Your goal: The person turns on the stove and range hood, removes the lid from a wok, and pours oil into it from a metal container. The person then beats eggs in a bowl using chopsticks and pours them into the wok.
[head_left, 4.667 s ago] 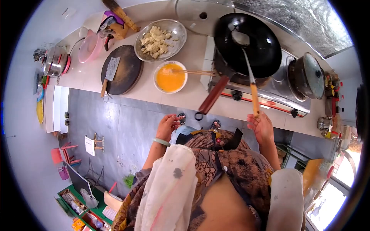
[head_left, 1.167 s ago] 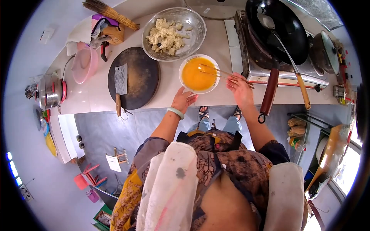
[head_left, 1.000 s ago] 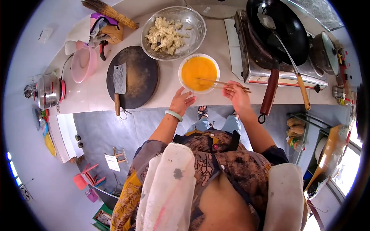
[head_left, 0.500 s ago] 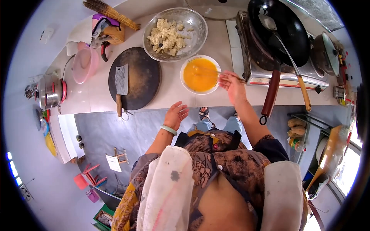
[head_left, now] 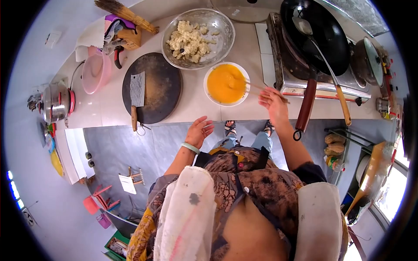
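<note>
My right hand point(head_left: 273, 103) is closed around a pair of chopsticks point(head_left: 257, 87), just right of a white bowl point(head_left: 206, 95). The chopsticks reach over the bowl's right rim into yellow beaten egg point(head_left: 224, 87), whose surface is swirled. With fingers apart, my left hand point(head_left: 200, 131) hovers at the counter's front edge and holds nothing. Behind the egg bowl stands a large metal bowl point(head_left: 224, 45) with pale, lumpy dough point(head_left: 189, 41) in it. To the left, a cleaver point(head_left: 137, 90) lies on a round dark chopping board point(head_left: 163, 82).
A black wok point(head_left: 331, 48) sits on the gas stove point(head_left: 300, 89) at right, holding a spatula point(head_left: 326, 63); both handles overhang the front. A pink basin point(head_left: 98, 78), a knife block point(head_left: 129, 40) and a metal pot point(head_left: 55, 104) stand at left. A straw brush point(head_left: 126, 16) lies behind.
My right hand has shifted a little to the right with the chopsticks, and the swirl in the egg has changed. My left hand has barely moved.
</note>
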Demonstrator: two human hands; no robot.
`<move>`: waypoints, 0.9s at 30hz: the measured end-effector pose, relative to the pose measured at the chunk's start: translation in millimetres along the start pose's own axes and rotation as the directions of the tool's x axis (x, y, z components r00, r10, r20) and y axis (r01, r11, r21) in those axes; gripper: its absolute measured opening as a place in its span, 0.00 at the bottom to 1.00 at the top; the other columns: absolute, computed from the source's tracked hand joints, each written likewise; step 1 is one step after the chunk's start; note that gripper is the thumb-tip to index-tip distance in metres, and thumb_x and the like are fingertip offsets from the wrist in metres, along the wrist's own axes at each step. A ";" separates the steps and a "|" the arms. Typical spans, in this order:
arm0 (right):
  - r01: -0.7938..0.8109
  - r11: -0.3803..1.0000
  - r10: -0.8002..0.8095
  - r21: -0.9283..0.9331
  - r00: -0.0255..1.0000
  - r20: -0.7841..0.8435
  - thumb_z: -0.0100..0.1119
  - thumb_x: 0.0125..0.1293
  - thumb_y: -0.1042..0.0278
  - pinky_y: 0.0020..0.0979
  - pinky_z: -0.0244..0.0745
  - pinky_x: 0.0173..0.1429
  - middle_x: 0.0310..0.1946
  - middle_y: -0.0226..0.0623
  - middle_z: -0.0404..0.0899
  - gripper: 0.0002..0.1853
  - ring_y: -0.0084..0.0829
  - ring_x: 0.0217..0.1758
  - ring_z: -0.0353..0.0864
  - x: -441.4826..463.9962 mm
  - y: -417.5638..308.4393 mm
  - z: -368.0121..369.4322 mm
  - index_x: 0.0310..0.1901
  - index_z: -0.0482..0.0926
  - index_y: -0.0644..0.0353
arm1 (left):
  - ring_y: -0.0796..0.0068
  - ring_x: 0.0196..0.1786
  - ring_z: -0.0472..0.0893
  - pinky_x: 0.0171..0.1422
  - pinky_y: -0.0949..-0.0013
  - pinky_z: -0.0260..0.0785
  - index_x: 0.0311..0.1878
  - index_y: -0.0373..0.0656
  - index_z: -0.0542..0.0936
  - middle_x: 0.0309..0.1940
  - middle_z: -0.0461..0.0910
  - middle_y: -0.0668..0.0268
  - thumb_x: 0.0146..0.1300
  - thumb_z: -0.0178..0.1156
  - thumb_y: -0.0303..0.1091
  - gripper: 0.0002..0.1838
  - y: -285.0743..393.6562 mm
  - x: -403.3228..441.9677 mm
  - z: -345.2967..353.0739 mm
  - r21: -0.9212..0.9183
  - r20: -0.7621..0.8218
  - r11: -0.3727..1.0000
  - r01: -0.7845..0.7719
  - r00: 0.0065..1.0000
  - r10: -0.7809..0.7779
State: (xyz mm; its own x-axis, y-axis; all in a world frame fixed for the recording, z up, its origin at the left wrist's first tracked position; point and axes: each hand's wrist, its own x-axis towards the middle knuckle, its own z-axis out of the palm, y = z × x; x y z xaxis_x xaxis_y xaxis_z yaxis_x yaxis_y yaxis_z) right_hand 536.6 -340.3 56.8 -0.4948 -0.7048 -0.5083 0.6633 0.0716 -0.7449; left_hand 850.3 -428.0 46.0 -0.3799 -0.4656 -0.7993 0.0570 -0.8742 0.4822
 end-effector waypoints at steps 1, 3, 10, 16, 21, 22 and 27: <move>-0.023 1.000 0.023 -0.008 1.000 0.017 0.49 0.68 0.67 0.34 0.78 0.48 0.42 0.44 0.80 0.15 0.35 0.43 0.81 -6.2 -0.5 1.8 0.52 0.73 0.65 | 0.66 0.48 0.79 0.52 0.66 0.74 0.61 0.40 0.66 0.48 0.77 0.58 0.68 0.52 0.31 0.19 -0.7 -0.4 0.8 0.000 -0.007 1.000 0.005 1.000 -0.005; -0.071 0.997 0.072 -0.015 0.997 0.039 0.49 0.68 0.67 0.34 0.78 0.48 0.43 0.45 0.79 0.15 0.35 0.43 0.81 -17.7 4.2 8.8 0.52 0.73 0.66 | 0.66 0.48 0.79 0.53 0.66 0.74 0.61 0.40 0.66 0.48 0.77 0.58 0.68 0.52 0.31 0.19 -4.9 -0.5 -2.0 0.013 -0.013 1.000 0.017 1.000 -0.017; 0.025 1.000 -0.025 -0.001 0.999 0.046 0.46 0.70 0.66 0.34 0.78 0.50 0.43 0.44 0.80 0.14 0.35 0.43 0.81 3.8 -3.0 4.2 0.51 0.74 0.64 | 0.66 0.47 0.79 0.52 0.66 0.74 0.61 0.40 0.67 0.47 0.77 0.59 0.68 0.52 0.31 0.19 -0.4 1.1 -2.5 0.011 0.016 1.000 -0.020 1.000 0.020; -0.046 0.999 0.046 0.000 0.993 0.111 0.45 0.71 0.67 0.33 0.78 0.49 0.43 0.45 0.79 0.15 0.34 0.43 0.81 -14.5 12.5 11.7 0.54 0.72 0.65 | 0.67 0.46 0.79 0.52 0.66 0.74 0.60 0.41 0.67 0.47 0.77 0.59 0.67 0.53 0.32 0.19 -9.0 -1.2 -3.3 0.016 -0.012 0.999 0.034 0.999 -0.034; 0.053 0.998 -0.052 -0.022 0.998 0.035 0.44 0.71 0.66 0.33 0.77 0.50 0.43 0.44 0.79 0.16 0.32 0.43 0.81 -8.2 -11.1 4.0 0.54 0.72 0.65 | 0.66 0.46 0.79 0.52 0.65 0.74 0.61 0.41 0.67 0.47 0.77 0.59 0.67 0.53 0.32 0.20 -3.5 -3.5 0.4 0.033 0.000 0.999 0.019 1.000 -0.019; 0.040 0.998 -0.038 -0.051 0.999 0.029 0.44 0.71 0.66 0.33 0.76 0.50 0.44 0.45 0.79 0.16 0.33 0.43 0.80 -18.7 -9.6 -7.1 0.54 0.72 0.65 | 0.66 0.46 0.79 0.52 0.65 0.74 0.61 0.41 0.67 0.47 0.77 0.59 0.67 0.53 0.32 0.20 -4.1 -3.6 2.3 0.033 -0.005 0.999 0.020 1.000 -0.020; -0.022 0.998 0.012 0.064 0.987 0.157 0.47 0.70 0.66 0.32 0.77 0.49 0.41 0.43 0.80 0.14 0.32 0.42 0.80 -21.6 17.4 14.6 0.52 0.73 0.63 | 0.65 0.47 0.78 0.52 0.64 0.73 0.62 0.40 0.66 0.47 0.77 0.59 0.67 0.54 0.32 0.21 -9.7 -1.1 1.5 0.046 -0.012 0.998 0.042 0.999 -0.042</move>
State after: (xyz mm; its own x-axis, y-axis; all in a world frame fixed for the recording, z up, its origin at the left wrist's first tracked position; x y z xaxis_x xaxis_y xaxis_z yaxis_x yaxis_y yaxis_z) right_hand 567.0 -334.1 61.1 -0.3921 -0.8062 -0.4431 0.7086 0.0424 -0.7043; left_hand 848.8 -418.8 42.8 -0.3707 -0.4302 -0.8231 -0.0018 -0.8859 0.4638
